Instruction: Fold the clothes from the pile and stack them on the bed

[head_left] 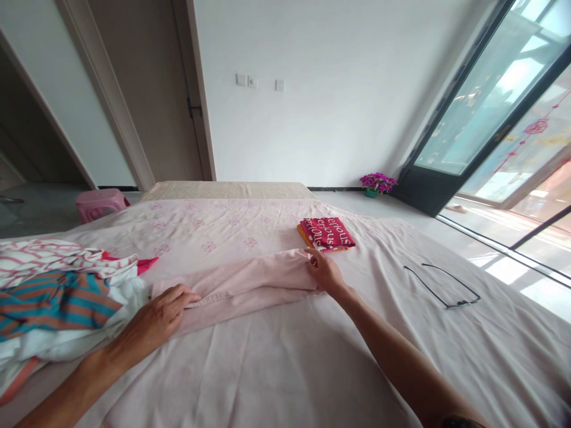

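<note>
A pair of pale pink trousers [259,276], as the long narrow shape and seam suggest, lies folded lengthwise across the bed. My left hand [167,309] rests at the left part, its fingers closed on the upper layer's edge. At the far right end, my right hand [323,270] pinches the cloth between thumb and fingers. Just beyond that hand sits a small folded stack, with a red cloth with white lettering [330,232] on top and orange fabric under it. Left of my left hand spreads a loose heap of clothes [57,300], striped and white.
The bed [276,368] has a pale pink sheet. Eyeglasses [461,302] lie on it at the right. Beyond stand a pink stool [102,202], purple flowers in a green pot [371,192] and a glass door [468,107]. A bench-like beige surface [232,190] adjoins the far edge.
</note>
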### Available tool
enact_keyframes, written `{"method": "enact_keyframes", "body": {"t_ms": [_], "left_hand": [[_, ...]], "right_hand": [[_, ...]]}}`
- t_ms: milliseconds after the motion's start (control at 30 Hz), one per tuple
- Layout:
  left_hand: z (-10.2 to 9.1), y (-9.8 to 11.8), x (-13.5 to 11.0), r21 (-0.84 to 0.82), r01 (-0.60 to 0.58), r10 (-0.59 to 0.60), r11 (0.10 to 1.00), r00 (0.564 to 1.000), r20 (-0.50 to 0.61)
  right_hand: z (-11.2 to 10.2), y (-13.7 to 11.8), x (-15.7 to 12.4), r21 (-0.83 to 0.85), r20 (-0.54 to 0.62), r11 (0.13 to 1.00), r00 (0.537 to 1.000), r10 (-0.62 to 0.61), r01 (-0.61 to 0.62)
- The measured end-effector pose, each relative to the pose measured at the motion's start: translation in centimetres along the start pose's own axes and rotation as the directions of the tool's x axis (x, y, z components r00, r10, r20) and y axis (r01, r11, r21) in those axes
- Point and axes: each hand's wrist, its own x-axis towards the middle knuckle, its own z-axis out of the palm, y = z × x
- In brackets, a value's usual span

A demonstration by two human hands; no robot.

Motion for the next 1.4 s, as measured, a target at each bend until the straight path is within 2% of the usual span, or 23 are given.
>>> {"method": "enact_keyframes", "body": {"t_ms": [67, 167, 233, 300, 367, 433, 500, 567, 667, 733, 867, 1133, 1267, 1333, 1400], "left_hand": [[-0.3, -0.1, 0.0, -0.021, 0.038, -0.037, 0.999, 0.999, 0.036], [-1.1, -0.4, 0.4, -0.049, 0.144, -0.137, 0.988, 0.983, 0.125], [-1.6, -0.3, 1.5, -0.065, 0.217, -0.206, 0.974, 0.967, 0.149], [-1.7, 0.3, 3.3, -0.097, 0.25, -0.239, 0.963, 0.965, 0.108], [-1.0, 1.5, 5.5, -0.145, 0.21, -0.209, 0.967, 0.978, 0.025], [0.6, 2.9, 7.7, -0.162, 0.091, -0.101, 0.983, 0.994, -0.051], [2.6, 4.0, 9.2, -0.113, -0.032, 0.024, 0.993, 0.997, -0.073], [4.6, 4.5, 9.9, -0.031, -0.102, 0.1, 0.994, 0.994, -0.043], [6.6, 3.9, 9.4, 0.083, -0.139, 0.137, 0.987, 0.99, 0.027], [6.9, 2.9, 8.6, 0.131, -0.153, 0.147, 0.979, 0.988, 0.055], [6.0, 0.3, 6.6, 0.18, -0.142, 0.131, 0.973, 0.989, 0.068], [3.8, -4.3, 1.9, 0.33, 0.051, -0.058, 0.943, 0.998, 0.012], [3.3, -5.3, 0.7, 0.381, 0.11, -0.11, 0.918, 0.994, -0.021], [3.2, -5.6, 0.4, 0.381, 0.126, -0.12, 0.916, 0.992, -0.04], [3.3, -5.7, 0.3, 0.37, 0.139, -0.128, 0.919, 0.99, -0.054]], "right_hand": [[-0.7, 0.4, -0.4, 0.021, -0.024, 1.0, 1.0, 0.018, -0.018], [-1.9, 0.6, -0.9, 0.009, 0.077, 0.999, 0.996, 0.052, -0.053], [-2.3, -0.1, -0.9, -0.043, 0.033, 0.999, 0.999, 0.017, -0.016], [-1.9, -1.6, -0.5, -0.103, -0.052, 0.992, 0.995, -0.08, 0.074], [-0.8, -3.8, -0.1, -0.145, -0.034, 0.97, 0.979, -0.203, 0.196], [0.9, -6.0, 0.3, -0.17, 0.055, 0.941, 0.956, -0.287, 0.292], [2.8, -7.4, 0.5, -0.201, 0.145, 0.921, 0.94, -0.309, 0.333], [4.5, -7.4, 0.6, -0.241, 0.216, 0.908, 0.931, -0.293, 0.342], [5.8, -5.4, 0.5, -0.32, 0.254, 0.89, 0.935, -0.249, 0.325], [5.9, -3.5, 0.4, -0.358, 0.226, 0.881, 0.944, -0.239, 0.309], [5.3, -0.8, 0.3, -0.372, 0.168, 0.894, 0.965, -0.2, 0.25], [5.0, 0.2, 0.3, -0.384, 0.208, 0.886, 0.959, -0.193, 0.262], [4.0, 1.8, 0.3, -0.297, 0.262, 0.898, 0.932, -0.249, 0.324], [3.2, 2.8, 0.7, -0.183, 0.288, 0.916, 0.91, -0.298, 0.358], [2.0, 3.7, 1.1, -0.036, 0.28, 0.945, 0.912, -0.301, 0.324]]}}
